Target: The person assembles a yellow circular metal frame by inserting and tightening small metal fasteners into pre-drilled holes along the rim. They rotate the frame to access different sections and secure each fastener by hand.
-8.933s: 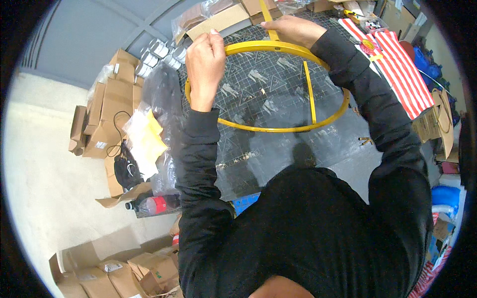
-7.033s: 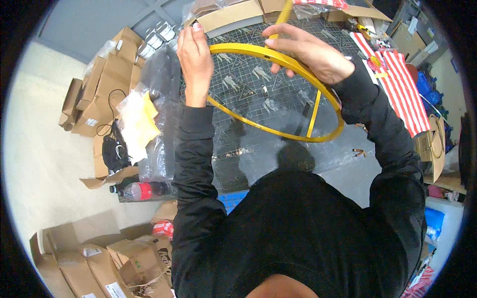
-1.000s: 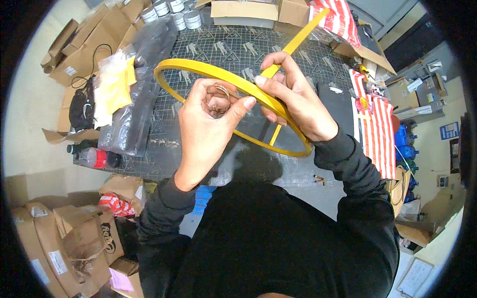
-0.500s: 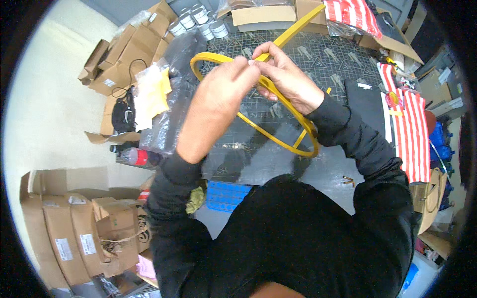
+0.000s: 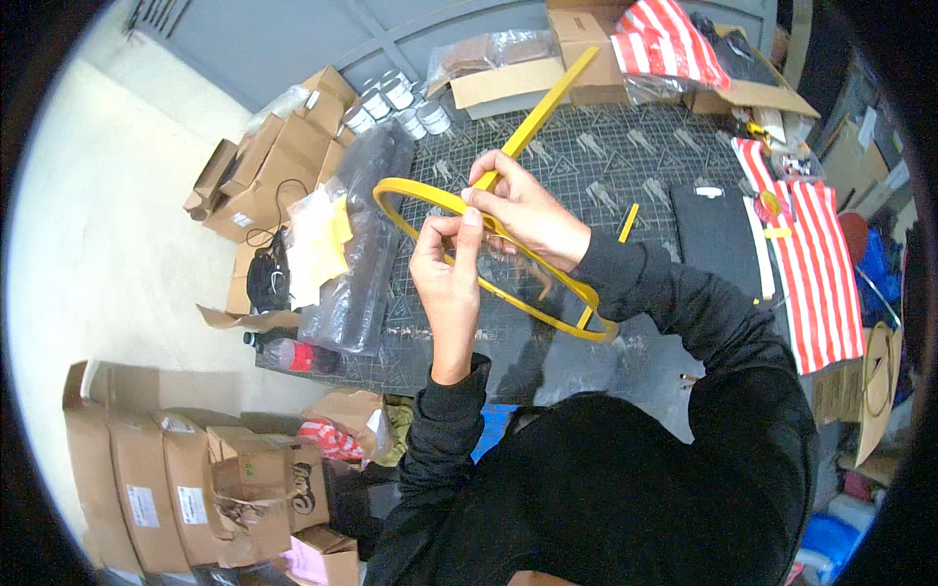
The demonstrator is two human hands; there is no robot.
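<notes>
Both hands grip the yellow hoop [image 5: 420, 192] above the dark table [image 5: 664, 166]: left hand [image 5: 445, 259] pinches its near rim, right hand [image 5: 528, 210] clasps the rim by the long handle [image 5: 547, 98]

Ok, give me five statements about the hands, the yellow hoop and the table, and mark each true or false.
1. Both hands grip the yellow hoop. True: the left hand and the right hand pinch its rim close together.
2. The hoop lies flat on the table. False: it is held up, tilted, above the table.
3. A straight yellow bar runs from the hoop toward the far edge. True.
4. A red-and-white striped cloth lies at the left end of the table. False: it lies at the right side.
5. Cardboard boxes stand on the floor at the left. True.
</notes>
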